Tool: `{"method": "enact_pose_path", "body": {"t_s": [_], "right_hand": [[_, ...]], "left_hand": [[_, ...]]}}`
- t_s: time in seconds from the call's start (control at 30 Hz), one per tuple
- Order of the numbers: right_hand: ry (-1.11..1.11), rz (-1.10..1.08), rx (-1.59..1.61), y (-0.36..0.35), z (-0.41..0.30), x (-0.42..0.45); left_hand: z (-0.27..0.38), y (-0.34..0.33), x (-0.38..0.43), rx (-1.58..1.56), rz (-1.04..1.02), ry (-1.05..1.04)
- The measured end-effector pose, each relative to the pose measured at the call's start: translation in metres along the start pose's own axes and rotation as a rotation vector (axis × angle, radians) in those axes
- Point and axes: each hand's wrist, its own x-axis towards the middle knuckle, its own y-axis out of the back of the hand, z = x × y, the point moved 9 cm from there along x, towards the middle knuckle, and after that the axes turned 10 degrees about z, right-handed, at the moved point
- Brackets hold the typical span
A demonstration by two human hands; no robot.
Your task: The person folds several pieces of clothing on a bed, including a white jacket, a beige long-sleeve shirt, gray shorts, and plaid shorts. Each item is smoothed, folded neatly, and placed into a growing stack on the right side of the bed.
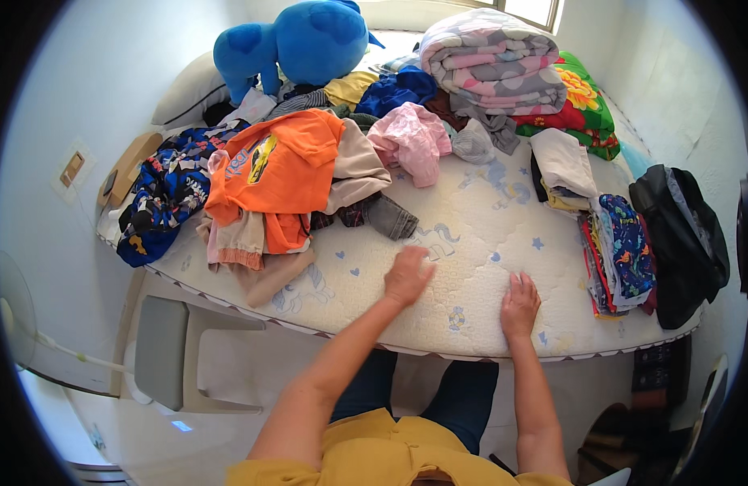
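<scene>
My left hand (407, 277) is over the patterned mattress (471, 291), just in front of the cuff of grey denim (393, 217), and holds nothing. To its right, my right hand (521, 305) rests palm down on the mattress with empty fingers. An orange printed sweatshirt (289, 164) lies on the loose clothes at the left, over beige fabric (359, 170). Behind the hands lies a crumpled pink garment (410, 140). On the right are two folded stacks: one topped by a cream cloth (562, 161), the other by a dark blue patterned garment (626, 243).
A blue plush toy (319, 42) and a rolled quilt (492, 67) stand at the back. Black clothing (677, 243) lies at the right edge. Below the bed's left side are a grey-backed chair (161, 352) and a fan (16, 310). A cardboard box (131, 164) sits by the wall.
</scene>
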Motion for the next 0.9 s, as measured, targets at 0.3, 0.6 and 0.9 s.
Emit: {"method": "enact_pose_path", "body": {"t_s": [0.3, 0.6, 0.9], "right_hand": [[-0.098, -0.002, -0.018, 0.001, 0.009, -0.004], [-0.07, 0.007, -0.022, -0.003, 0.003, 0.001], [-0.071, 0.035, -0.01, -0.004, 0.006, -0.002]], "left_hand": [[-0.154, 0.092, 0.065, -0.271, 0.183, 0.853], [-0.097, 0.063, 0.018, -0.052, -0.078, 0.162], [-0.114, 0.245, -0.039, 0.983, 0.203, -0.065]]}}
